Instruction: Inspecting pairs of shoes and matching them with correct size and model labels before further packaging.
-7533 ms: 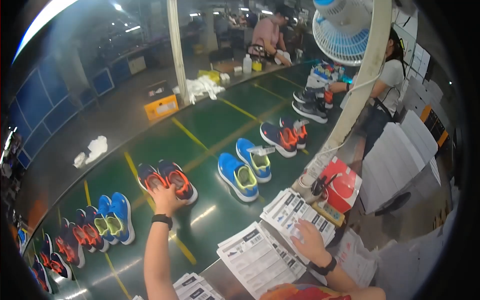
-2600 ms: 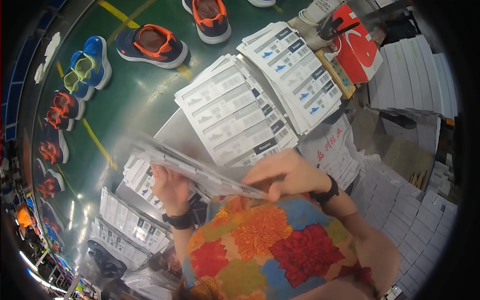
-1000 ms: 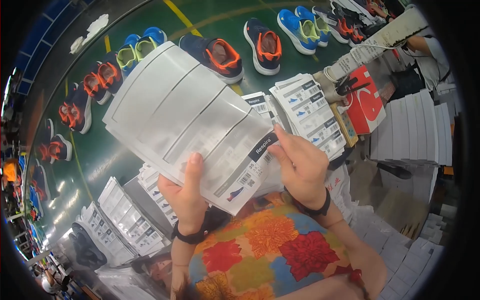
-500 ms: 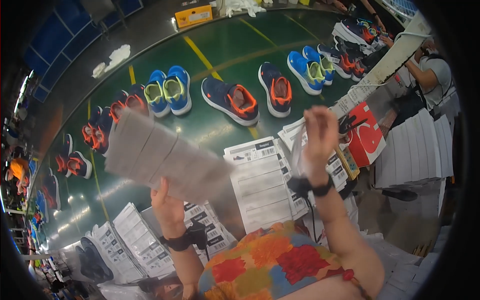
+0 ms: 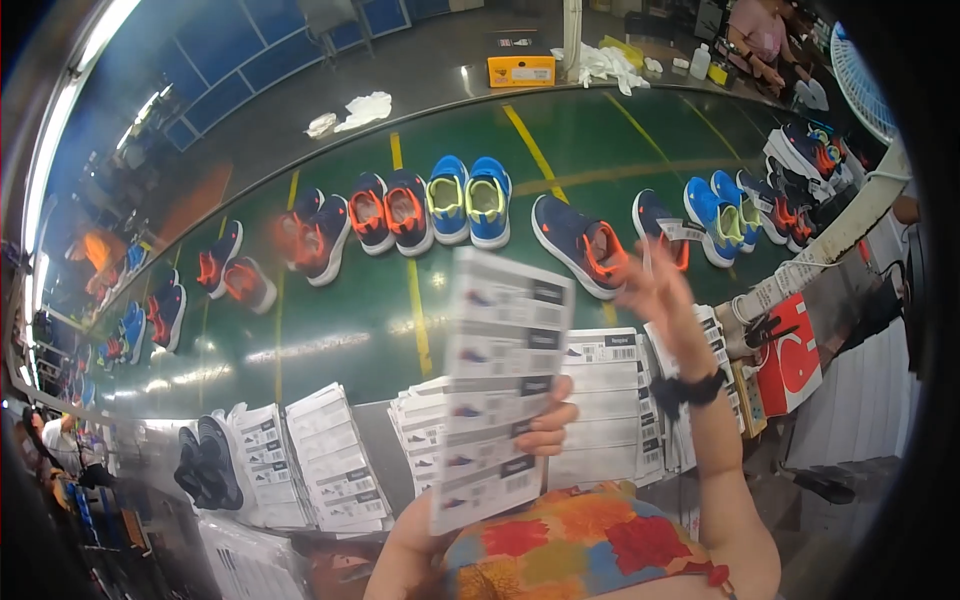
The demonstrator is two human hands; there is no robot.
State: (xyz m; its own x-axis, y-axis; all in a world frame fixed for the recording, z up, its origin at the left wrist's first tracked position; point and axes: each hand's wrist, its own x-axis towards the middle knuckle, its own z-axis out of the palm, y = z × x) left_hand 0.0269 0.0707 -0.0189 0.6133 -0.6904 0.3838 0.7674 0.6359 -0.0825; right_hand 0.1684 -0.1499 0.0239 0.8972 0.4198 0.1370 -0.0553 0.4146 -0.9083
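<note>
My left hand point(image 5: 548, 420) grips a sheaf of white label sheets point(image 5: 505, 385) printed with small shoe pictures, held upright above the near edge of the green work surface. My right hand point(image 5: 665, 295), somewhat blurred, has its fingers apart and holds nothing I can see. It hovers in front of a pair of navy shoes with orange lining. The left shoe point(image 5: 580, 245) of that pair is partly behind my fingertips. Across the opening of the right shoe point(image 5: 655, 215) lies a white and dark label point(image 5: 685, 230).
Blue shoes point(image 5: 468, 200) and more navy shoes point(image 5: 390, 213) stand in pairs along the green belt point(image 5: 350, 320). Stacks of label sheets point(image 5: 335, 455) line the near edge. A red box point(image 5: 790, 355) and a white post point(image 5: 815, 270) are at right. Another person point(image 5: 760, 45) sits far right.
The label sheets have swung upright and to the right, printed side now showing. My right hand has moved toward the shoes, and a label now lies on one. The view has shifted left.
</note>
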